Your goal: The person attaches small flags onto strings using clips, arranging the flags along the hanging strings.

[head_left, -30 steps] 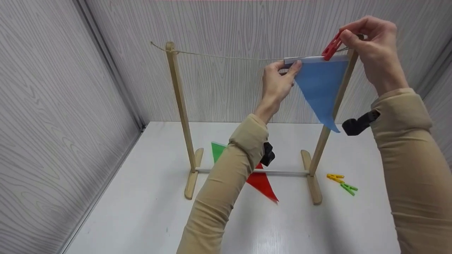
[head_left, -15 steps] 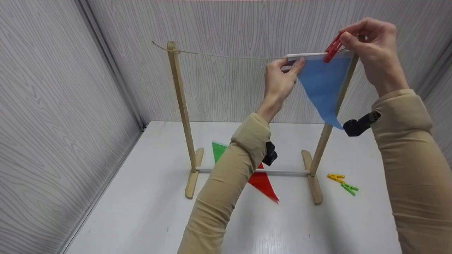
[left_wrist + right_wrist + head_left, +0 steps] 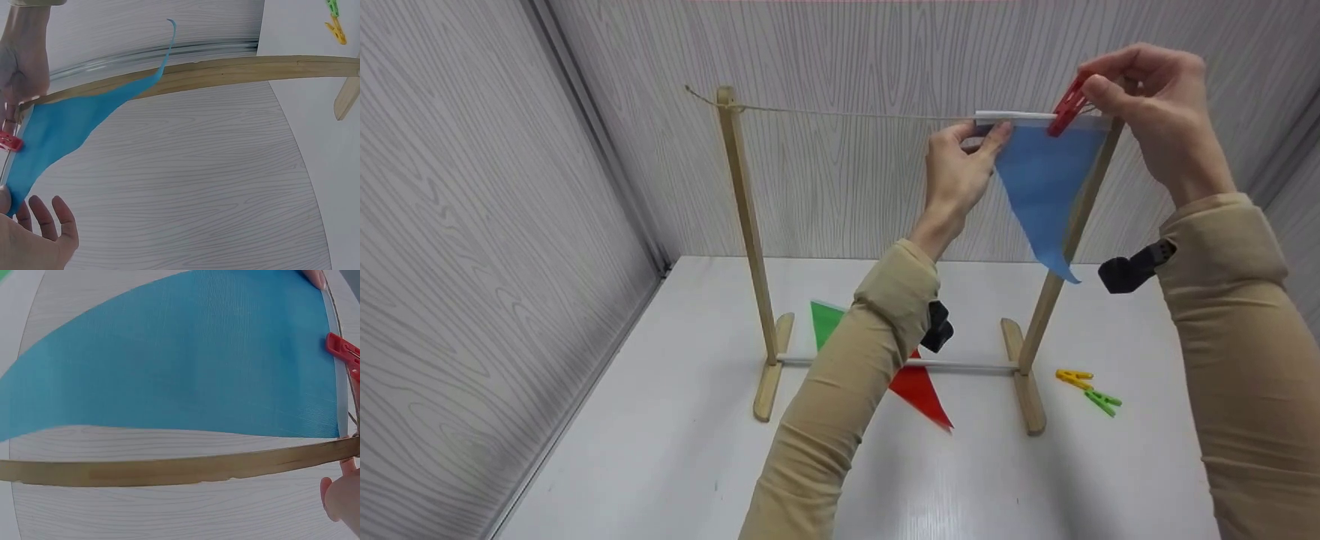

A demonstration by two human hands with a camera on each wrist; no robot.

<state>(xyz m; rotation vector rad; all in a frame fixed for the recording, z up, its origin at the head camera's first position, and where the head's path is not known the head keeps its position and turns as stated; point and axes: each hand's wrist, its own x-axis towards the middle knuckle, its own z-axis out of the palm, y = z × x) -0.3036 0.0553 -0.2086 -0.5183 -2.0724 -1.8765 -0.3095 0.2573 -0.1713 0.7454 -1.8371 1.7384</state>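
A blue triangular pennant [image 3: 1046, 184] hangs point down from the string [image 3: 847, 114] near the right post. Its white top edge lies along the string. At the pennant's upper left corner my left hand [image 3: 960, 169] pinches the fabric between thumb and fingers. My right hand [image 3: 1170, 109] holds a red clothespin [image 3: 1069, 109], whose tip sits over the pennant's top edge. In the left wrist view the pennant [image 3: 62, 132] stretches between both hands, its tip curled. The right wrist view shows the red clothespin [image 3: 343, 351] on the white edge; most of the right hand is out of that frame.
The wooden frame's left post [image 3: 744, 210] and right post [image 3: 1054, 292] stand on the white table [image 3: 622, 420]. A green pennant [image 3: 825, 322] and a red pennant [image 3: 921, 394] lie behind my left forearm. Yellow [image 3: 1072, 377] and green [image 3: 1102, 401] clothespins lie at right.
Both hands have shifted slightly right, and the pennant's left corner has risen a little, its white edge now folding above the string. The right hand and red clothespin have dropped slightly.
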